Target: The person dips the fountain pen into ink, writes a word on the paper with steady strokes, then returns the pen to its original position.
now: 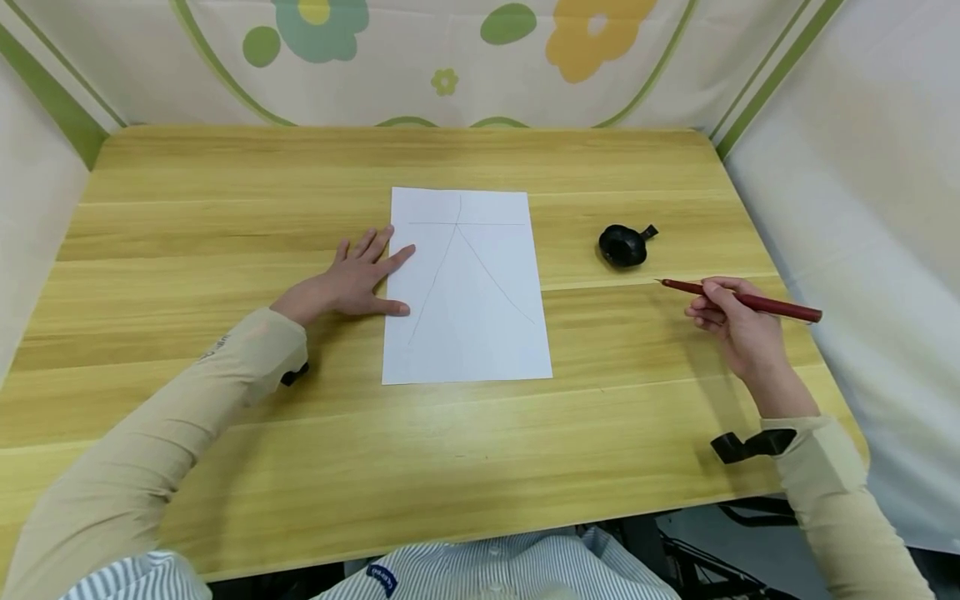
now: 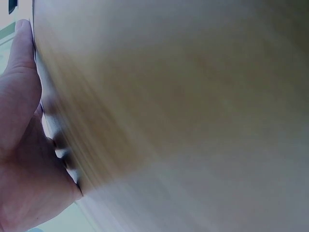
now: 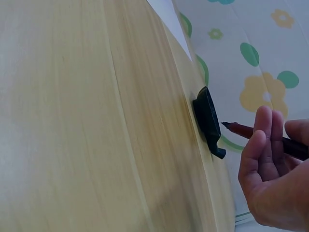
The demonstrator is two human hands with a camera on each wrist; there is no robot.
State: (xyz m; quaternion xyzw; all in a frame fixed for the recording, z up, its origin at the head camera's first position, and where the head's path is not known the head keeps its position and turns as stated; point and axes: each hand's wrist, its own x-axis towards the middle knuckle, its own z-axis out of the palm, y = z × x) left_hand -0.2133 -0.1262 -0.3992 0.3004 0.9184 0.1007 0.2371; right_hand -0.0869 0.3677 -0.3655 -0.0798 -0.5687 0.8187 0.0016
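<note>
A white sheet of paper (image 1: pixel 480 333) lies mid-table, with thin dark lines on it: one crosses near the top and others spread downward from it. On its left edge my left hand (image 1: pixel 360 279) rests with fingers spread, thumb and index on the sheet. My right hand (image 1: pixel 742 333) pinches a dark red brush pen (image 1: pixel 780 308) between thumb and fingers, its fine tip pointing left above the table. Just beyond that tip sits a small black dish with a short handle (image 1: pixel 622 247). In the right wrist view the pen tip (image 3: pixel 227 125) is beside the dish (image 3: pixel 206 116), apart from it.
The wooden table (image 1: pixel 225 192) runs up to a white cloth backdrop (image 1: pixel 420 50) with printed flowers at the back. White cloth (image 1: pixel 862 208) also hangs along the right side. A black wrist camera (image 1: pixel 750 446) sits by the right cuff.
</note>
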